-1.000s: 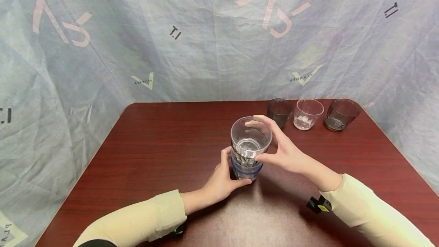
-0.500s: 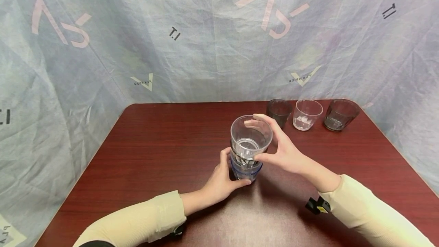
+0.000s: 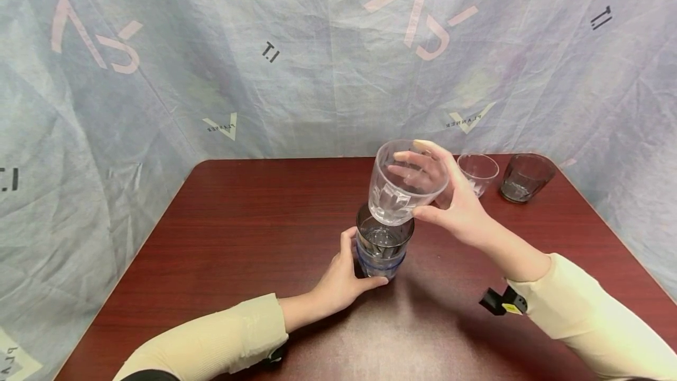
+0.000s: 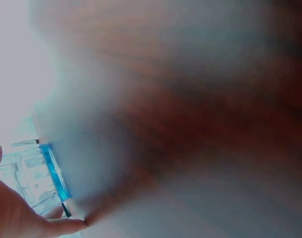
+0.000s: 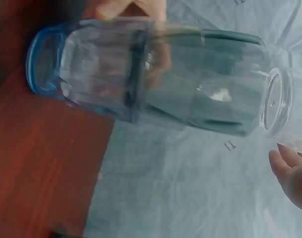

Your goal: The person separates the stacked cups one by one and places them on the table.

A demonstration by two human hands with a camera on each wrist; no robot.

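Observation:
My right hand (image 3: 462, 207) holds a clear drinking glass (image 3: 388, 197), thumb on the near side and fingers around the far side. The glass is tilted slightly, its base right over the mouth of a smoky grey glass (image 3: 366, 234). That grey glass tops a stack, with a blue-rimmed clear glass (image 3: 378, 267) below it. My left hand (image 3: 338, 281) grips the lower part of the stack between thumb and fingers. In the right wrist view the stack lies sideways, the blue rim (image 5: 29, 64) toward the table and the lifted glass (image 5: 276, 101) at the other end.
On the back right of the red-brown wooden table (image 3: 254, 210) stand a clear glass (image 3: 480, 166) and a smoky glass (image 3: 523, 178). Another dark glass beside them is mostly hidden behind my right hand. A printed grey cloth (image 3: 317, 75) hangs behind the table.
My right hand has lifted the clear glass up and away from the stack, toward the back right, exposing the grey glass's mouth. My left hand has stayed on the stack.

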